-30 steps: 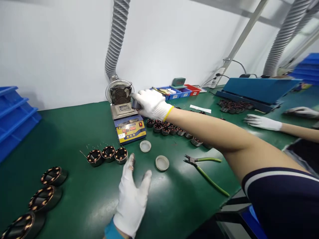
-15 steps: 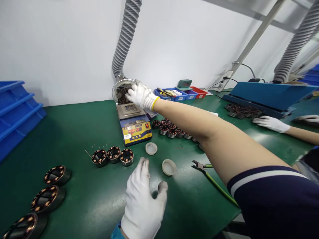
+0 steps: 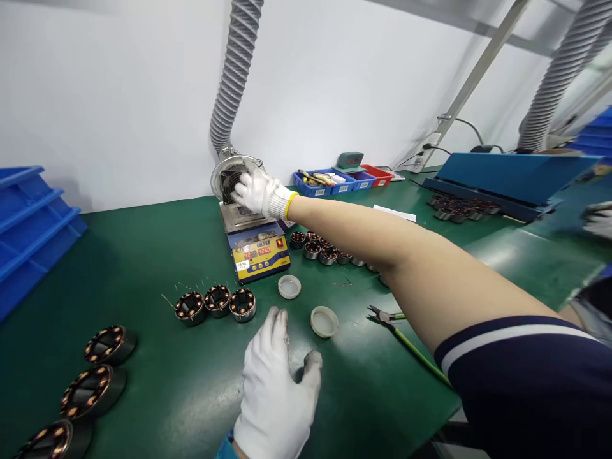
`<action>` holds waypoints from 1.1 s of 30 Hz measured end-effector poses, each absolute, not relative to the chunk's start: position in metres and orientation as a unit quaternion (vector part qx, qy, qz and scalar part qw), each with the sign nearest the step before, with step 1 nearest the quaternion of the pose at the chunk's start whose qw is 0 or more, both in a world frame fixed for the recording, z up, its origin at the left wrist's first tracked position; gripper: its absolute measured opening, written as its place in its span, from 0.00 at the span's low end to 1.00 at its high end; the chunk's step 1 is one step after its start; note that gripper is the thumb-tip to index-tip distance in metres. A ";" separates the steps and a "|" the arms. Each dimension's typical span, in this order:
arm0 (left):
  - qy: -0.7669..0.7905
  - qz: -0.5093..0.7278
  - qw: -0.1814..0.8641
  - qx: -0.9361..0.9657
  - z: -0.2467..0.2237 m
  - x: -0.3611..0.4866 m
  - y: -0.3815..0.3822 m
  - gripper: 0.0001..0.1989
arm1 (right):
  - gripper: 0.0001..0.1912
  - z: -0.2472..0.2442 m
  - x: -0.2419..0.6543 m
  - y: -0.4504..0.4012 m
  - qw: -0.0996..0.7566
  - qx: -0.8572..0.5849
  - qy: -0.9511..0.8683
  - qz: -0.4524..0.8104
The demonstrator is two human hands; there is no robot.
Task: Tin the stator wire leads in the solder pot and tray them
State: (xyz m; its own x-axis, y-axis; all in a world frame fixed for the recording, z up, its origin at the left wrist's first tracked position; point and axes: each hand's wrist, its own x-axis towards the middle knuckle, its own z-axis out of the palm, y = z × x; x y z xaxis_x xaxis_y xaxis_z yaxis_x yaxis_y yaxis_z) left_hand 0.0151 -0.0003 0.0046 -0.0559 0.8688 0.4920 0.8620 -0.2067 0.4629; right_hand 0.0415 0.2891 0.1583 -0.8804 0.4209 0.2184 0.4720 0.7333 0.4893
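Observation:
My left hand (image 3: 280, 389), in a white glove, rests over the green table with thumb and fingers apart and nothing between them. Just beyond its fingertips are two shallow round dishes (image 3: 289, 287). My right hand (image 3: 255, 190), gloved too, reaches to the round fan-like extractor inlet (image 3: 228, 180), above the metal plate of the yellow and blue heating unit (image 3: 261, 255). Its fingers are partly blurred, and what they touch or hold cannot be made out. Three copper-wound stator rings (image 3: 218, 299) stand in front of the unit.
Several larger-looking rings (image 3: 93, 390) stand at the near left, beside stacked blue trays (image 3: 36, 229). More rings (image 3: 327, 255) lie under my right forearm. Green-handled cutters (image 3: 406, 341) lie at right. Small bins (image 3: 313, 183) line the wall. A co-worker's gloved hand (image 3: 598, 220) shows far right.
My right hand has shifted slightly left and down over the heating unit's plate. My left hand has stayed in place. The co-worker's hand has moved back from the rings at right.

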 end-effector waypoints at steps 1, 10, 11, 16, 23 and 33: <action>0.631 0.361 0.006 0.687 0.004 0.015 0.000 0.30 | 0.22 0.161 0.043 0.290 0.045 -0.254 -0.926 -0.275; 0.633 0.358 0.017 0.686 0.006 0.017 -0.004 0.30 | 0.27 0.182 0.073 0.310 0.269 -0.516 -0.809 -0.080; 0.633 0.358 0.018 0.687 0.005 0.017 -0.004 0.30 | 0.26 0.179 0.074 0.310 0.289 -0.531 -0.796 -0.017; 0.636 0.352 0.020 0.686 0.004 0.015 -0.002 0.30 | 0.17 0.160 0.066 0.311 0.287 -0.541 -0.779 0.133; 0.645 0.342 0.024 0.683 0.005 0.016 -0.002 0.30 | 0.23 0.143 0.050 0.316 0.280 -0.511 -0.810 0.070; 0.640 0.340 0.017 0.688 0.006 0.016 -0.003 0.30 | 0.27 0.131 0.044 0.316 0.241 -0.500 -0.831 0.020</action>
